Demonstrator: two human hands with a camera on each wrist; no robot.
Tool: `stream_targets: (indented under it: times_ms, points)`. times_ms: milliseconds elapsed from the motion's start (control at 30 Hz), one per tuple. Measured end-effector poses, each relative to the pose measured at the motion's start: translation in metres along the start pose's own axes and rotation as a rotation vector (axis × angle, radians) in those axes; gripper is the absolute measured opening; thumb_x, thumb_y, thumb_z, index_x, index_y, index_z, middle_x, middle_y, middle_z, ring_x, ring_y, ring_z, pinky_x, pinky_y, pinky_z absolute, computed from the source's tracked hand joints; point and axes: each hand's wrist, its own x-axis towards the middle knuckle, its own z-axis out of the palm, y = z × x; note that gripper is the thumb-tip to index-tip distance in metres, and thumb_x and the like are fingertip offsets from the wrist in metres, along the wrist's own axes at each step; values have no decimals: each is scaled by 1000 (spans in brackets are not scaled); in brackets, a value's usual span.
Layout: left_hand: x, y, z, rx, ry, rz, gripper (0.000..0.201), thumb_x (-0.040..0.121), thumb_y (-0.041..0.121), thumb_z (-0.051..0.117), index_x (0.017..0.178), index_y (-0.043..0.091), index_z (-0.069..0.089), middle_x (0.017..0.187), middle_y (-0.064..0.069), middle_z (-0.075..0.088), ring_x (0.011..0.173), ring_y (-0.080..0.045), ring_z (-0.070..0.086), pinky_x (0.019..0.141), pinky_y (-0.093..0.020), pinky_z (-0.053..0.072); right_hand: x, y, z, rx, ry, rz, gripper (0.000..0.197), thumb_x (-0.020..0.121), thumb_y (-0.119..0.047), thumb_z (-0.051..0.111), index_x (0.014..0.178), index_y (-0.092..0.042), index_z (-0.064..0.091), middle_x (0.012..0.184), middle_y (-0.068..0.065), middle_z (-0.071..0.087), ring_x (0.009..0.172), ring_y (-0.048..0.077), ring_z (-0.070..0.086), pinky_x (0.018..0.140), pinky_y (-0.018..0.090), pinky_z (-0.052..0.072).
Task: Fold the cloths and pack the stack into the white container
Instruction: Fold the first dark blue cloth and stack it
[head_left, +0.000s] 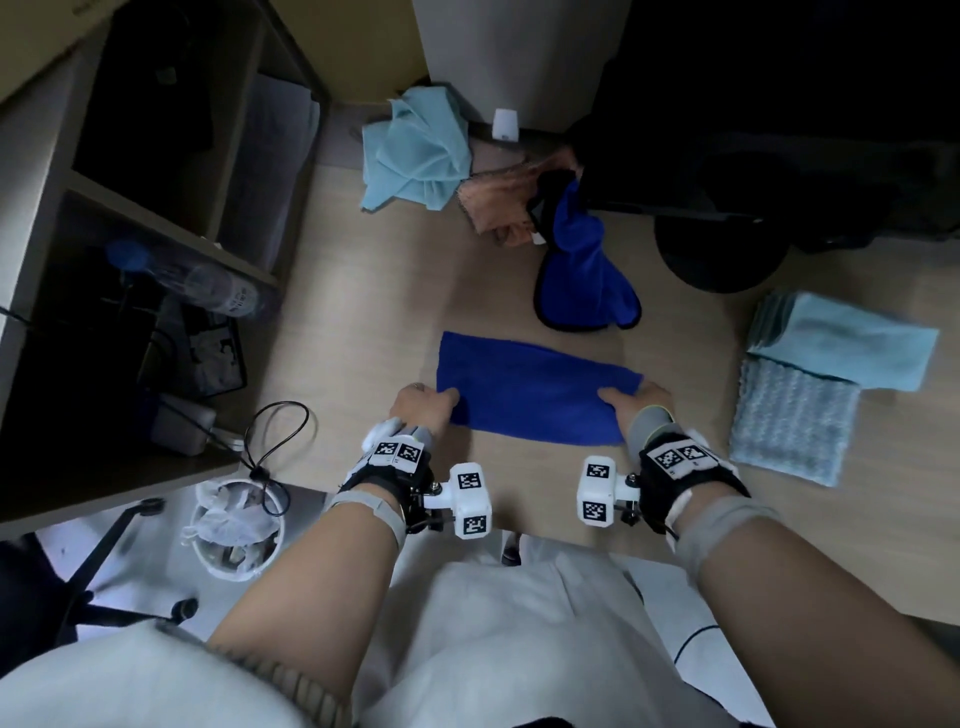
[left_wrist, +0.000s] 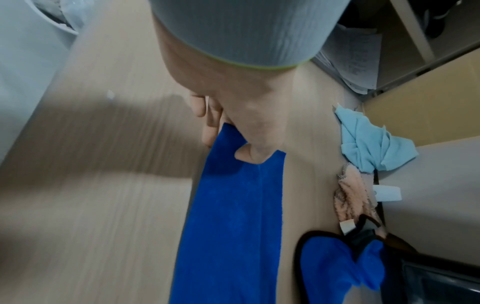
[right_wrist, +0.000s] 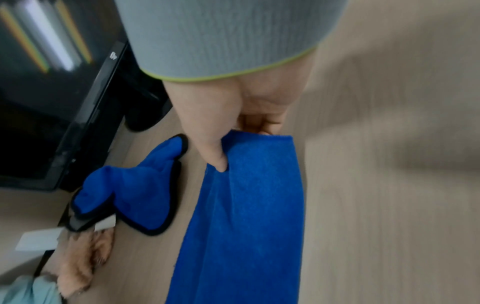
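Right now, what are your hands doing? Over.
Left hand and right hand pinch the blue cloth, flat on the desk. Nothing in the way.

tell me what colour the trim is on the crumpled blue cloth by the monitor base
Black, edging the crumpled blue cloth; clearest in the right wrist view.

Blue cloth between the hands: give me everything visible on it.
The blue cloth is plain royal blue, with a soft nap like microfibre and no contrasting trim. It lies as a long flat rectangle on the wooden desk, apparently folded once. The left hand pinches its left end, thumb on top, and the right hand pinches its right end the same way. Nothing else touches it; the black-edged blue cloth lies apart behind it.
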Motion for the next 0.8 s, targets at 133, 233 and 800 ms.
stream_targets:
  times_ms: [133, 233, 800]
  points:
    - [-7, -15, 13, -93, -22, 1, 21, 69, 19, 70, 82, 10, 56, 78, -13, 65, 69, -30, 63, 68, -42, 58, 2, 30, -11, 24, 1, -6, 43, 67, -51, 72, 91, -16, 65, 98, 10, 70, 90, 32, 66, 87, 47, 54]
    - [-13, -34, 22, -207, -71, -16, 25, 76, -4, 67, 78, 11, 47, 82, -16, 58, 69, -27, 63, 71, -43, 61, 3, 45, -18, 19, 81, -8, 52, 73, -57, 65, 98, -11, 63, 97, 10, 68, 88, 33, 66, 84, 44, 54]
    - [-48, -51, 44, -181, -164, -54, 25, 80, -13, 66, 81, 10, 56, 87, -19, 68, 79, -32, 67, 72, -41, 60, -32, 86, -42, -3, 275, -142, 50, 97, -48, 40, 133, -14, 47, 123, 15, 59, 108, 36, 58, 89, 39, 44]
